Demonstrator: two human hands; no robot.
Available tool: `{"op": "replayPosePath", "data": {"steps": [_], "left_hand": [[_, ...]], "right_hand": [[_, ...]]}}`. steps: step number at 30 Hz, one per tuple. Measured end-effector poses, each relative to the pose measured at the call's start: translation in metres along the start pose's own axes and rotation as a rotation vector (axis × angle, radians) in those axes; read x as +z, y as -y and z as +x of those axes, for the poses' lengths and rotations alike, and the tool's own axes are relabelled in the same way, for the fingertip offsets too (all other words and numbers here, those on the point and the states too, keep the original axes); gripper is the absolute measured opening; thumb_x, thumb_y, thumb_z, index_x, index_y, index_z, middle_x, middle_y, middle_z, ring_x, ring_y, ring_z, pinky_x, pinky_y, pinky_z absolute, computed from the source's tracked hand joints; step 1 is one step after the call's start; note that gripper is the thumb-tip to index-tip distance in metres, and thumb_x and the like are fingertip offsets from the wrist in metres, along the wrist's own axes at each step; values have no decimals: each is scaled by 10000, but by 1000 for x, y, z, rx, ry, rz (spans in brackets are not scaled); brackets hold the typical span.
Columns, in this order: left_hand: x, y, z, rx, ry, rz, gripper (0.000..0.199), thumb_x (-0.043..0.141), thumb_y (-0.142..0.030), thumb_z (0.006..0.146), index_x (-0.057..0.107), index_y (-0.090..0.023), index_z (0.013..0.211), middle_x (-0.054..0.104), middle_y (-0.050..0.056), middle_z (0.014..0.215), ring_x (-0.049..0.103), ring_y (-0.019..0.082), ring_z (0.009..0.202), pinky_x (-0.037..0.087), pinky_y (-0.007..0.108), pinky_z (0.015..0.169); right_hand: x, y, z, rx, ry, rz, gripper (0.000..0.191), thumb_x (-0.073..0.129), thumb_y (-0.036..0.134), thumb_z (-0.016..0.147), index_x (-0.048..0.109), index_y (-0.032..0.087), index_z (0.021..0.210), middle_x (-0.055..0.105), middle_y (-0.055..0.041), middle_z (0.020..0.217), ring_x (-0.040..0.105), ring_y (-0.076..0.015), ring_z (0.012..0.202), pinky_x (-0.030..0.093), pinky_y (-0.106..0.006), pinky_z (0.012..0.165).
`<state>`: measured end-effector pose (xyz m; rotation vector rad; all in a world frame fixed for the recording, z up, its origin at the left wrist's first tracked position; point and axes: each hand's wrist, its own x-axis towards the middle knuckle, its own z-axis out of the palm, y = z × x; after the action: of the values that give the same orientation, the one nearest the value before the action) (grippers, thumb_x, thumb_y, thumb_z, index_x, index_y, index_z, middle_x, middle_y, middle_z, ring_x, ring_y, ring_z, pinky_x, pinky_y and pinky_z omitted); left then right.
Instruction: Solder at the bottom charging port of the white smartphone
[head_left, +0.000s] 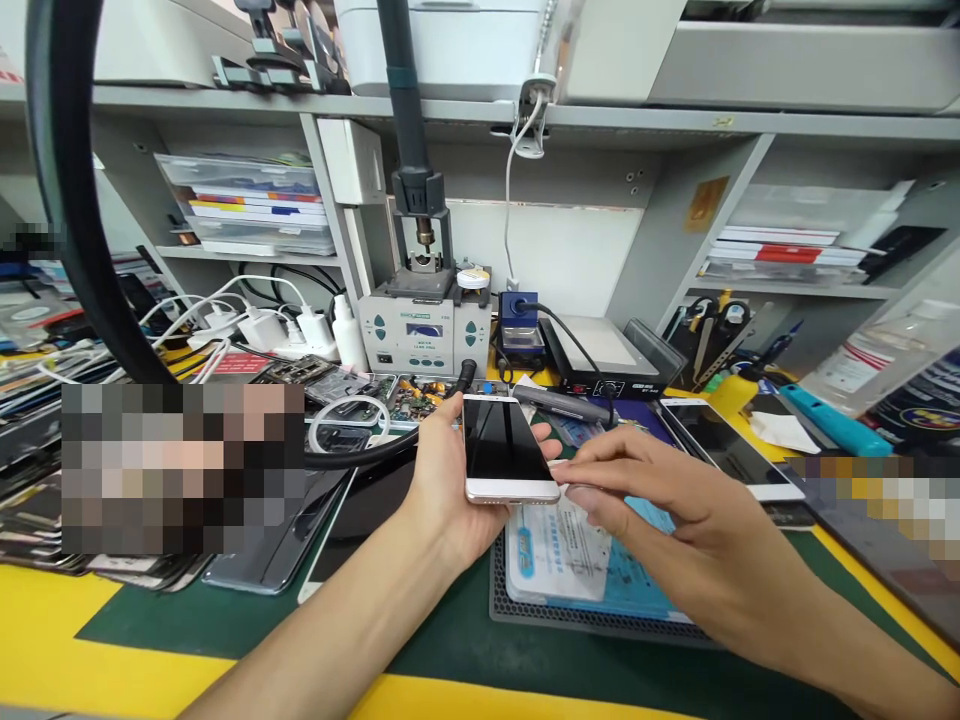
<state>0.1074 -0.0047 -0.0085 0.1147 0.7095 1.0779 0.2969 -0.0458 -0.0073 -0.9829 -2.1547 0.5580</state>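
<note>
A smartphone (506, 440) with a dark screen and white-and-gold bezel lies face up in my left hand (450, 490). My left thumb runs along its left edge, and the fingertips show past its right edge. Close to the phone's lower right side is my right hand (667, 500), thumb and forefinger pinched together. A small pale piece (557, 464) shows at those fingertips; its kind is too small to tell. Below the hands, a blue-and-white printed case (570, 555) rests on a black perforated mat (525, 610).
Behind stands a grey soldering station (427, 335). Several phones and tablets crowd the left, including a dark phone (262, 560). On the right are a white tablet (731, 450), a teal tool (840, 420) and a clear bottle (881, 350). A black hose (67, 200) arches at left.
</note>
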Motion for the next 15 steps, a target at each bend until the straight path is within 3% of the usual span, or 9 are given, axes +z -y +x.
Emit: {"op": "replayPosePath", "data": {"steps": [7,15], "left_hand": [[0,0,1,0,-20,9,637,329,-520,1019,678,8,1098,737,229,879,753,309,655,637,430,550],[2,1,-2,-16,-49,22,633,302,-503,1031,642,14,1165,737,232,896,756,307,670,645,459,587]], "right_hand": [[3,0,-1,-111,-114,-12,238,687,129,935,749,265,1120,753,-18,987,693,-160,881,552,-263,760],[3,-2,0,-169,-71,49,345,654,84,927,800,318,1134,697,-47,1058,707,-165,915,578,-285,787]]}}
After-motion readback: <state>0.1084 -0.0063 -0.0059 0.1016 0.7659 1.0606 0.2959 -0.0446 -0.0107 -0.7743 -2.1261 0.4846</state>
